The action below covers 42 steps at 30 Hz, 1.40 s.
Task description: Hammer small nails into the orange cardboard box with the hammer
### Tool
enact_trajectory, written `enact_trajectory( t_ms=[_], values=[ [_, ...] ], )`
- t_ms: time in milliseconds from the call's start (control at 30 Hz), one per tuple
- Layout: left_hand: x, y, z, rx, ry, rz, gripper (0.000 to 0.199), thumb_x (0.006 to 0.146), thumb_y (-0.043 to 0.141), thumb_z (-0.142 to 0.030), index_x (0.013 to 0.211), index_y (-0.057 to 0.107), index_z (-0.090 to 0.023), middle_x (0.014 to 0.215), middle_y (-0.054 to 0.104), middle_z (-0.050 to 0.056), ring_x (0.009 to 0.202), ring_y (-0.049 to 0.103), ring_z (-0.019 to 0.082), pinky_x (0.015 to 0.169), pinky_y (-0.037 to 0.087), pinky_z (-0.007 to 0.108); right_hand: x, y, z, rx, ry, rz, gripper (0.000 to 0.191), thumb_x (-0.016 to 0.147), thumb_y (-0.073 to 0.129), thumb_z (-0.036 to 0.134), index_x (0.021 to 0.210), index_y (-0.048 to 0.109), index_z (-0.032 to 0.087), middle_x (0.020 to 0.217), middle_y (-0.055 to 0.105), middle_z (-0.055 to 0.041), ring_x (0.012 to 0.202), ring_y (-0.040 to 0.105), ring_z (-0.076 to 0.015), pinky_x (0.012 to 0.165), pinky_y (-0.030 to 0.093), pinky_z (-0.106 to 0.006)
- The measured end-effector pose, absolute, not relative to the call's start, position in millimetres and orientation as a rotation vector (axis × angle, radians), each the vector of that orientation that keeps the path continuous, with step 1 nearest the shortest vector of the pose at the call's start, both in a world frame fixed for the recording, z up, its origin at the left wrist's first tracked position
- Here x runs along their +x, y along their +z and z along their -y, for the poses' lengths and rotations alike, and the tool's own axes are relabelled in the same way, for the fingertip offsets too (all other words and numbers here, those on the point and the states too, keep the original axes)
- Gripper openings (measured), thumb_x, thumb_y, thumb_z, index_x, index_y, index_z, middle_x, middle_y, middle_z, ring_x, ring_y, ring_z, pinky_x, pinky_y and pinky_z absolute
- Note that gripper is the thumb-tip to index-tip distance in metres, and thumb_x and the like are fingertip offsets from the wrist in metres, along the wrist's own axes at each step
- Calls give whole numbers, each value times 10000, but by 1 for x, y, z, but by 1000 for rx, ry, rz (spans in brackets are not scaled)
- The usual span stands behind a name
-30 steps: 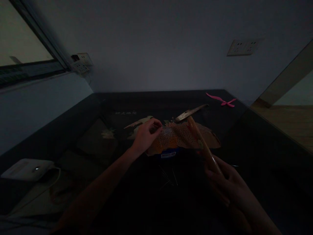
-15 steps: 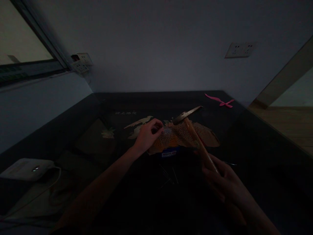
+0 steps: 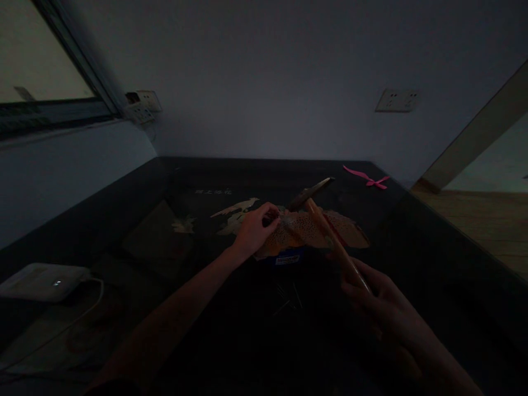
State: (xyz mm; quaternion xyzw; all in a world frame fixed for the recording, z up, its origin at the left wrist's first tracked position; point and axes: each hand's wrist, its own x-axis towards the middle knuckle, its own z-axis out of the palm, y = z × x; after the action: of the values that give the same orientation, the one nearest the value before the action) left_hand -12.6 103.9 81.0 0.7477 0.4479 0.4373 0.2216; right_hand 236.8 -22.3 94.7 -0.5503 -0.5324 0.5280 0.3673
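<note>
"Anything new?"
"Yeah, on my feed the wooden-handled metal hammer (image 3: 332, 236), clutched in the right hand (image 3: 381, 294), crept closer to the left hand (image 3: 256, 228): tight clearance. Left's curled at the brown dotted sheet (image 3: 295, 230) on the black table (image 3: 264, 173); can't tell if it's gripping."

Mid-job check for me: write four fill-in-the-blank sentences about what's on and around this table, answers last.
1. The bare right hand grips the wood-and-metal hammer by its ____.
2. The hammer end nearest the bare left hand is its metal ____.
3. The thin ribbon-like strip on the dark table is coloured ____.
4. The white rectangular socket plate on the right is fixed to the ____.

Missing words: handle; head; pink; wall.
</note>
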Motion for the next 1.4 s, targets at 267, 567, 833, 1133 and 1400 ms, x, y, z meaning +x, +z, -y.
enact_trajectory(
  t_ms=[267,567,833,1133,1400],
  values=[
    [-13,79,-105,2034,1161,-1286,68,794,603,-143,854,602,-175,817,685,18,765,657,159,748,528,312,245,154,26,-1550,1179,1495,599,661,762,491,1200,665,247,879,706,-55,700,647,-212,570,567,-268],
    [-13,81,-105,2011,1142,-1319,73,799,624,-154,869,642,-159,837,710,37,784,672,182,742,531,316,242,160,18,-1604,1068,1594,516,607,797,454,1076,747,244,946,743,-78,828,679,-279,648,596,-310],
    [-13,78,-107,2007,1122,-1369,62,784,645,-151,845,649,-166,833,711,25,772,666,169,738,520,292,234,160,21,-1614,1162,1701,618,760,657,489,1313,591,221,1117,712,-86,928,684,-292,751,596,-358],
    [-12,79,-107,1989,1130,-1357,49,788,645,-126,812,650,-169,821,712,11,763,667,151,741,508,265,233,166,23,-1607,1062,1710,620,751,640,513,1292,611,211,1113,725,-90,941,690,-309,800,582,-388],
    [-14,78,-107,2051,1072,-1432,58,785,658,-158,842,651,-169,823,706,19,775,656,168,723,496,278,235,155,23,-1620,994,1766,573,763,635,509,1262,636,226,1116,725,-76,964,685,-300,816,581,-364]
  ],
)
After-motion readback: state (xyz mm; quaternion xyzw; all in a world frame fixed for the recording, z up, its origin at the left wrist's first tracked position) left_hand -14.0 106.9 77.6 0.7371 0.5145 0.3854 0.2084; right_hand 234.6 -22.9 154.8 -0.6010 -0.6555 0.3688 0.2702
